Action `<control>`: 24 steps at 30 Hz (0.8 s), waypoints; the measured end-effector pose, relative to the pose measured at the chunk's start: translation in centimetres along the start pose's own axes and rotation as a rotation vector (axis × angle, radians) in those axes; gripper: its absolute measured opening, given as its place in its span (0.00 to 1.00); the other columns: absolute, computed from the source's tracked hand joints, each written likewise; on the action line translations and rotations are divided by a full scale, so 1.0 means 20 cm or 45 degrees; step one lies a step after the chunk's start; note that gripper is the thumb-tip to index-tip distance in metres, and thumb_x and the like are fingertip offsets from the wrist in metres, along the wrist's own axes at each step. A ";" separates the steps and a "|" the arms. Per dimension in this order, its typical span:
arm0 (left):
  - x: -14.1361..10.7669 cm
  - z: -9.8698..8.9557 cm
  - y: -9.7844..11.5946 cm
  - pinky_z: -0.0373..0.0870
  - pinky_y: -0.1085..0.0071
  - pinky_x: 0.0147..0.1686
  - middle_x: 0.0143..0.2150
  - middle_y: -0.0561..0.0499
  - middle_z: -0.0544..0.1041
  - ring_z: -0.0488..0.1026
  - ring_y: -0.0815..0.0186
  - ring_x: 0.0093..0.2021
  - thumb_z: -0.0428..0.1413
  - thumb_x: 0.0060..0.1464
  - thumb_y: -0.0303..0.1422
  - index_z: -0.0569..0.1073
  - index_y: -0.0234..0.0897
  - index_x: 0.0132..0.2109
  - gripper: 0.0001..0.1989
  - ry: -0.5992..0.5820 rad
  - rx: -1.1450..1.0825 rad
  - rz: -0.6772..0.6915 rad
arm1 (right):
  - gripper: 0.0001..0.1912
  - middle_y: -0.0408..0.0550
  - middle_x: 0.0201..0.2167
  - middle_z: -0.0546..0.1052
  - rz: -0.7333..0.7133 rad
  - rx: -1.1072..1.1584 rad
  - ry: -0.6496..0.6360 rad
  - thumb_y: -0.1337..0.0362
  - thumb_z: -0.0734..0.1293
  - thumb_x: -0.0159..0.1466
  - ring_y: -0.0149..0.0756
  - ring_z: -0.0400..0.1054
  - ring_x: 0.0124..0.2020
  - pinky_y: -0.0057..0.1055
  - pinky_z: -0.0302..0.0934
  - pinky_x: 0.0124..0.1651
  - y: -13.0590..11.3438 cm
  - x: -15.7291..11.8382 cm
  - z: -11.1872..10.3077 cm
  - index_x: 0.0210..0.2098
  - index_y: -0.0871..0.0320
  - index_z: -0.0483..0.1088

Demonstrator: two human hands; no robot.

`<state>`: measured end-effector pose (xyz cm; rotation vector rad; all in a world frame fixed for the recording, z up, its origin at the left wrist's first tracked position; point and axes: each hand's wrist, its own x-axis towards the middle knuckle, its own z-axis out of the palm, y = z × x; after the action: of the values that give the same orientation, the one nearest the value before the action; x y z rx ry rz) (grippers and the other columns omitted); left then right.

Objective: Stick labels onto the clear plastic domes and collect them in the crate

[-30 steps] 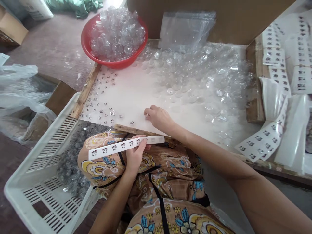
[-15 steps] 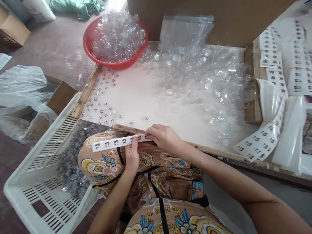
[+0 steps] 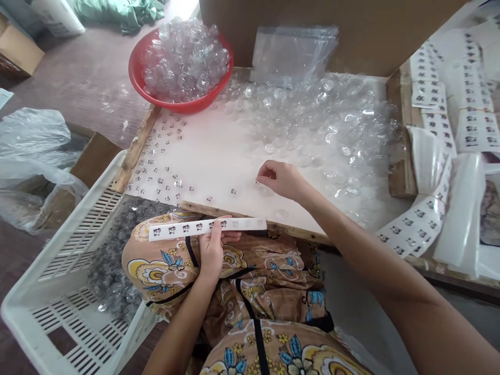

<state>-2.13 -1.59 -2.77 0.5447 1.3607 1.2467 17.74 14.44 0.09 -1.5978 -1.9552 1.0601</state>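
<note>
My left hand (image 3: 213, 247) grips a white strip of panda stickers (image 3: 191, 227) above my lap, thumb on top and fingers beneath. Dark printed figures fill its left part; toward the right end only faint marks show. Over the white tabletop (image 3: 211, 151), my right hand (image 3: 279, 179) is pinched, with a tiny dark-printed sticker at its fingertips. Clear round plastic pieces (image 3: 304, 153) lie spread just beyond and to the right of it. Several clear pieces bearing panda prints (image 3: 160, 180) sit on the left side of the tabletop.
A red bowl (image 3: 179, 108) heaped with clear plastic pieces stands at the back left. Wooden strips (image 3: 135, 151) edge the work surface. A white crate (image 3: 23, 302) holding clear pieces is at my left. Bundled sticker sheets (image 3: 410, 226) lie at the right, and a cardboard panel (image 3: 363, 36) stands behind.
My right hand has left the strip's right end and moved up and right over the tabletop, carrying a small sticker. The strip's right part is now uncovered; my left hand stays put.
</note>
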 end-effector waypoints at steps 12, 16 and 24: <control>0.00 -0.01 -0.01 0.81 0.65 0.32 0.29 0.46 0.82 0.82 0.58 0.32 0.57 0.57 0.50 0.77 0.29 0.52 0.28 -0.044 0.000 0.012 | 0.11 0.56 0.42 0.74 -0.179 -0.515 0.102 0.71 0.62 0.64 0.40 0.68 0.37 0.33 0.56 0.35 -0.05 0.03 0.22 0.43 0.58 0.74; -0.02 -0.01 0.00 0.81 0.65 0.32 0.32 0.46 0.82 0.82 0.57 0.33 0.57 0.57 0.50 0.70 0.33 0.62 0.32 -0.051 0.023 0.019 | 0.18 0.58 0.45 0.75 -0.238 -0.498 0.156 0.73 0.61 0.65 0.44 0.69 0.42 0.36 0.59 0.40 -0.12 0.00 0.22 0.53 0.58 0.69; -0.01 -0.01 0.00 0.81 0.64 0.37 0.35 0.44 0.83 0.82 0.56 0.37 0.57 0.57 0.52 0.73 0.35 0.59 0.32 -0.018 0.104 0.069 | 0.05 0.49 0.37 0.77 -0.517 0.002 -0.322 0.69 0.64 0.67 0.34 0.69 0.36 0.29 0.60 0.41 -0.29 -0.31 0.27 0.41 0.58 0.72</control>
<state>-2.17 -1.80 -2.75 0.6504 1.3982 1.2329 11.77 6.65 2.10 -1.0352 -2.3105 1.1296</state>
